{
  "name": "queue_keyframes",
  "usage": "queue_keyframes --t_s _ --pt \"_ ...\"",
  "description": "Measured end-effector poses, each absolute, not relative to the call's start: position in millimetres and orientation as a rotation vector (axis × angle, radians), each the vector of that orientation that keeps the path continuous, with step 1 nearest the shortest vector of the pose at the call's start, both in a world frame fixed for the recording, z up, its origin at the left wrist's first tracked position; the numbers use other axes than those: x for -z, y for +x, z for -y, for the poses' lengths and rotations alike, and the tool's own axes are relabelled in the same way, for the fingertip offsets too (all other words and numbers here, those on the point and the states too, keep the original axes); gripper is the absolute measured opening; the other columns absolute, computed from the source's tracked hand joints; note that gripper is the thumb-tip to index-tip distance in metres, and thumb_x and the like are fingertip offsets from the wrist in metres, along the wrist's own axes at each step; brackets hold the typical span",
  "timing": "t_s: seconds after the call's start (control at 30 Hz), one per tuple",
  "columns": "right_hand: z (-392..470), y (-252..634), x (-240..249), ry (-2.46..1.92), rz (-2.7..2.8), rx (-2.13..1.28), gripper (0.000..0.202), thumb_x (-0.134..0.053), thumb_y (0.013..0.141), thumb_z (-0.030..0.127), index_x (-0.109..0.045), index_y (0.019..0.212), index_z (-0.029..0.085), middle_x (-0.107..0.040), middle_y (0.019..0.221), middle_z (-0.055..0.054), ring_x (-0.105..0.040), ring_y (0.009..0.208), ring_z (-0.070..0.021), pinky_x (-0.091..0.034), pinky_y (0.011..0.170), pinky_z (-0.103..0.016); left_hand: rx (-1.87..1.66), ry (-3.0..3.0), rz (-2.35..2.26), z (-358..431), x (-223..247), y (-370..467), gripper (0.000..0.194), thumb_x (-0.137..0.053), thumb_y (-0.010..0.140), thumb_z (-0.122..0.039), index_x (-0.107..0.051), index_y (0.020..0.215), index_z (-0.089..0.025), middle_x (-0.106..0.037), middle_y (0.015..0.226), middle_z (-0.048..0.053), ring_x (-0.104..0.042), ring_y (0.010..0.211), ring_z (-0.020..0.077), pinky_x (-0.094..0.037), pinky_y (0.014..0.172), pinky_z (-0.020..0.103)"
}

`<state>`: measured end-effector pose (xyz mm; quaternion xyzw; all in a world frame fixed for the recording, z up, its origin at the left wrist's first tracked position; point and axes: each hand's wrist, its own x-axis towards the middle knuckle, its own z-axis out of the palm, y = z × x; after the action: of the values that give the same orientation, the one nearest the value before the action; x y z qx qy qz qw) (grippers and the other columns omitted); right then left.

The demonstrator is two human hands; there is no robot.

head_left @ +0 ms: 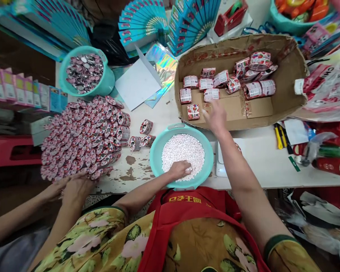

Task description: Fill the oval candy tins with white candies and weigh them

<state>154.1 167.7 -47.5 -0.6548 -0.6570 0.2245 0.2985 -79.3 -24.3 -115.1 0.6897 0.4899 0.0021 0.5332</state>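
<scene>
Dips the left hand (pixel 180 170) into the small white tablets (pixel 181 147) inside the round turquoise plastic basin (pixel 155 160), with fingers curled downward; cannot tell whether gripping any. Extends the right hand (pixel 216 115) past the basin's far right side, over the near edge of the oblong brown cardboard box (pixel 289 71), with thumb and fingers loosely apart; blurred, so cannot tell whether touching the closest of the red-and-white wrapped packets (pixel 211 95). Groups these packets in two clusters inside the box, beyond the basin and to its right, with brown floor showing at the near side.

Sets the basin's near rim at the front edge of the worn white bench (pixel 141 166), close to the red cloth apron (pixel 184 198). Leaves hardly any gap between the basin's far rim and the box's near edge. Gives more room left of the basin, along a narrow strip of flaking paint, narrowed farther back by three open-ended red-and-white tubes (pixel 146 127). Bounds that strip with the dense heap of similar pink-and-red wrapped tubes (pixel 82 139), well left of the basin, with a co-worker's hands (pixel 76 185) at its near edge.

Just right of the basin, shows a flat white device (pixel 221 170), partly hidden beneath the right forearm; farther right, a broad stretch of bench up to the yellow-and-black cutter (pixel 278 136).
</scene>
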Motion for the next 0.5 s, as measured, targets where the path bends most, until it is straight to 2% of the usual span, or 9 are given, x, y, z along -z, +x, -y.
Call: queue_keyframes --t_s 0.13,0.2,0.27,0.37,0.43,0.5 --pt "-239 119 83 -1.729 2.108 -1.003 0.056 -0.072 0.067 0.005 -0.063 0.121 0.015 -0.054 0.14 -0.017 -0.049 0.128 -0.033 -0.036 0.114 -0.059 -0.267 0.995 -1.298 7 112 -81 0.03 -0.069 0.075 -0.049 -0.065 0.076 -0.02 -0.063 0.075 0.004 -0.061 0.075 0.0213 -0.047 0.07 0.03" --pt "-245 111 95 -1.796 2.028 -1.127 0.057 -0.072 0.063 0.0 -0.064 0.118 0.015 -0.058 0.136 -0.017 -0.051 0.125 -0.0318 -0.035 0.113 -0.059 -0.428 0.621 -1.282 -4 107 -82 0.034 -0.073 0.069 -0.05 -0.063 0.078 -0.019 -0.061 0.072 0.003 -0.057 0.065 0.0171 -0.045 0.059 0.028" --pt "-242 112 97 -1.834 1.897 -1.179 0.053 -0.069 0.063 -0.001 -0.065 0.114 0.012 -0.062 0.129 -0.017 -0.056 0.119 -0.0282 -0.037 0.113 -0.054 -0.546 0.343 -1.238 -15 101 -83 0.037 -0.075 0.067 -0.051 -0.061 0.08 -0.02 -0.062 0.071 0.003 -0.054 0.059 0.0145 -0.043 0.053 0.027" --pt "-230 127 82 -1.792 1.813 -1.209 0.046 -0.06 0.071 0.001 -0.065 0.117 0.007 -0.066 0.122 -0.014 -0.06 0.111 -0.0205 -0.041 0.11 -0.039 -0.581 0.153 -1.143 -28 92 -86 0.035 -0.073 0.071 -0.052 -0.059 0.077 -0.02 -0.062 0.065 0.004 -0.051 0.051 0.0128 -0.038 0.045 0.025" --pt "-218 139 64 -1.711 1.762 -1.226 0.048 -0.056 0.077 0.005 -0.062 0.125 0.008 -0.068 0.123 -0.01 -0.062 0.11 -0.016 -0.044 0.105 -0.03 -0.606 0.133 -1.09 -35 88 -86 0.035 -0.07 0.072 -0.053 -0.059 0.078 -0.019 -0.062 0.065 0.005 -0.053 0.051 0.0135 -0.034 0.042 0.023" --pt "-197 148 42 -1.597 1.708 -1.225 0.051 -0.057 0.083 0.013 -0.058 0.133 0.014 -0.067 0.129 -0.007 -0.063 0.114 -0.0146 -0.047 0.102 -0.026 -0.62 0.16 -1.055 -40 84 -82 0.041 -0.065 0.075 -0.059 -0.06 0.081 -0.019 -0.062 0.066 0.005 -0.056 0.053 0.015 -0.036 0.042 0.023"
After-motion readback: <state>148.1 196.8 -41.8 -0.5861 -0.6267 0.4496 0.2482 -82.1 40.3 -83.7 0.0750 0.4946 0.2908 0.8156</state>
